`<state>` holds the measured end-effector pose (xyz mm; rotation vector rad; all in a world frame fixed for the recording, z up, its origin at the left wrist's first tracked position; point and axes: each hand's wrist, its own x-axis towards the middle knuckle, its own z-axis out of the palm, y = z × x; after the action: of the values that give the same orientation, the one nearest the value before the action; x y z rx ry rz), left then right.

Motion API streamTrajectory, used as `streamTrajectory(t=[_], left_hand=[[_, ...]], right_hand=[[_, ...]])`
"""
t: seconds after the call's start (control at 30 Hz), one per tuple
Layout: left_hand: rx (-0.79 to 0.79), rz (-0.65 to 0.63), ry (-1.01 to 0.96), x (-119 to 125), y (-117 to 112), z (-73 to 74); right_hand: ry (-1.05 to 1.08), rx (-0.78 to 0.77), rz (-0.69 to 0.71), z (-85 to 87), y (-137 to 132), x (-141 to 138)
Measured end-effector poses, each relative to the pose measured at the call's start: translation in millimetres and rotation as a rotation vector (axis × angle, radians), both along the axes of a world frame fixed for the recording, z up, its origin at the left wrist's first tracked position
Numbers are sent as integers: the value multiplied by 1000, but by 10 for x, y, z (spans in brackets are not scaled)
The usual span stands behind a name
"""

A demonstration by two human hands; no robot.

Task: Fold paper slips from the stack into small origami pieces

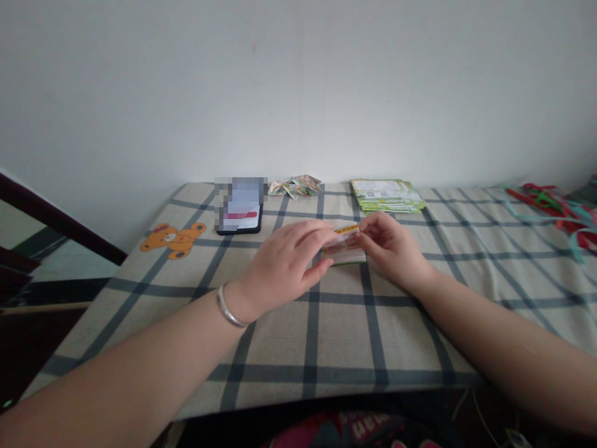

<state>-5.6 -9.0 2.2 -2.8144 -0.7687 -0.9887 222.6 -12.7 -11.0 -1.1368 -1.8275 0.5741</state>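
A small printed paper (345,250), folded at least in part and with a yellow strip along its far edge, is between my hands just above or on the checked tablecloth. My left hand (293,252) grips its left side, thumb at the near edge and fingers over the far edge. At the right side, my right hand (389,246) pinches the paper between thumb and fingertips. The fingers cover both ends of the paper. A silver bangle (229,308) circles my left wrist.
By the wall lie a phone (242,208), some folded paper pieces (298,185) and a stack of green leaflets (387,194). A bear cutout (173,241) rests on the tablecloth (270,348) at left. Red and teal ribbons (559,208) lie far right.
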Motion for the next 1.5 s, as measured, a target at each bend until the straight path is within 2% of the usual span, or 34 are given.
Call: streamTrajectory(t=[0.1, 0.3, 0.47, 0.57, 0.7, 0.87, 1.07, 1.33, 1.5], left_hand=[[44, 35, 58, 27, -46, 3], [-111, 65, 11, 9, 57, -65], [-166, 76, -20, 10, 99, -85], [-217, 92, -52, 18, 101, -101], [-290, 134, -120, 15, 124, -108], [-272, 121, -11, 13, 124, -59], [-323, 146, -22, 17, 57, -18], [-392, 127, -12, 6, 81, -55], [-417, 4, -204, -21, 89, -75]], right_hand=[[39, -20, 46, -30, -4, -20], [-124, 27, 50, -11, 10, -40], [-169, 81, 68, 14, 25, -52], [-183, 126, 125, 20, 20, -49], [-173, 115, 227, 31, 0, -46], [-63, 54, 251, 25, -23, -68], [19, -3, 207, 16, -50, -75], [34, -16, 115, 41, -66, -113], [9, 1, 62, 51, -91, -138]])
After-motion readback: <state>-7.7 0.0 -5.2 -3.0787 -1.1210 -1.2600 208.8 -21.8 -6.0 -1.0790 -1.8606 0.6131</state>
